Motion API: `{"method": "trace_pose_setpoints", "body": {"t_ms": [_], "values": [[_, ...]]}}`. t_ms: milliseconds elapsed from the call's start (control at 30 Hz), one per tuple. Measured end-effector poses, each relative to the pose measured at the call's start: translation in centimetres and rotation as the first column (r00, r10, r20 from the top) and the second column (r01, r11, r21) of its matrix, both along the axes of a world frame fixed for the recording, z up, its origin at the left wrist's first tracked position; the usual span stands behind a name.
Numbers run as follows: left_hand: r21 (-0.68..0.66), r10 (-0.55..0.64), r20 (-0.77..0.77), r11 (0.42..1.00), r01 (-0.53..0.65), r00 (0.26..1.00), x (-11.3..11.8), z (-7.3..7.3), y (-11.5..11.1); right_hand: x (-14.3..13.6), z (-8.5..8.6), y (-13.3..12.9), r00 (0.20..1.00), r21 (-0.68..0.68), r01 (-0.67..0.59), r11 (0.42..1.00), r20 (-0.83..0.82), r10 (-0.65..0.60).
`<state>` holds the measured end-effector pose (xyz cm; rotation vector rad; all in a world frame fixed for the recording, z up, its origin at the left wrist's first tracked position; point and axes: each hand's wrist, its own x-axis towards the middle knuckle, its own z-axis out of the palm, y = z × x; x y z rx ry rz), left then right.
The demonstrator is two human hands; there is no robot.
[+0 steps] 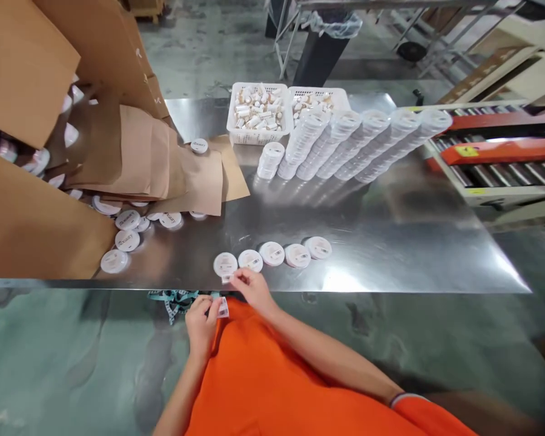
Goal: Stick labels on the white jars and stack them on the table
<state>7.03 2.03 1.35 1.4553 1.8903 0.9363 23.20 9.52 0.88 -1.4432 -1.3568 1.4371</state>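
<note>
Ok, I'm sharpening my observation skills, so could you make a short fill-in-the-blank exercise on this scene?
1. The front row on the shiny metal table has ____ round white-topped containers.
2. The right hand pinches a small white label nearest that row's ____ container.
3. The left hand holds a white printed paper piece near bright ____ clothing.
4. At the far side stand ____ white perforated plastic baskets.

Missing words: five; leftmost; orange; two.

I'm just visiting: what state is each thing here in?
left hand: closed on a label sheet
right hand: pinching a small label at the leftmost container
five-container row: lying flat, slightly uneven
clear-looking stacks: standing, one shorter
white baskets: filled with small pieces
cardboard box: open, containers inside
bin: lined with a bag
</note>
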Motion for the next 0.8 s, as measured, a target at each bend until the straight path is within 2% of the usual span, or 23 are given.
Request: {"method": "trace_pose_setpoints", "body": {"t_ms": [67, 133, 200, 233, 367, 500, 633, 800], "values": [[-0.031, -0.074, -0.072, 0.997, 0.072, 0.995, -0.6, -2.0, 0.4, 0.8, -1.9, 1.8, 0.987, 0.001, 0.094, 0.996, 0.133, -0.094], [-0.106, -0.232, -0.168, 0.971, 0.216, 0.958, -1.3, -4.2, 1.3, 1.1, -3.6, 3.4, 0.947, 0.009, 0.102, 0.995, 0.304, -0.100], [-0.202, -0.430, -0.264, 0.900, 0.386, 0.863, -1.6, -6.2, 2.8, 0.9, -5.0, 4.3, 0.888, -0.031, 0.049, 0.998, 0.459, -0.030], [-0.232, -0.491, -0.280, 0.868, 0.438, 0.825, -1.7, -7.1, 3.6, 0.6, -5.5, 4.5, 0.852, -0.063, 0.028, 0.998, 0.524, 0.009], [-0.306, -0.597, -0.284, 0.798, 0.519, 0.751, -1.0, -9.5, 5.5, -0.7, -6.6, 4.3, 0.705, -0.179, 0.016, 0.984, 0.699, 0.116], [-0.379, -0.607, -0.332, 0.787, 0.487, 0.722, 0.3, -10.1, 4.6, -1.2, -6.9, 4.0, 0.645, -0.233, -0.013, 0.972, 0.741, 0.187], [-0.351, -0.559, -0.338, 0.821, 0.450, 0.757, 1.2, -9.9, 3.5, -1.2, -7.2, 4.2, 0.639, -0.235, -0.028, 0.972, 0.743, 0.199], [-0.314, -0.523, -0.304, 0.844, 0.434, 0.796, 1.5, -9.5, 4.0, -1.5, -7.8, 4.4, 0.622, -0.224, -0.034, 0.974, 0.758, 0.196]]}}
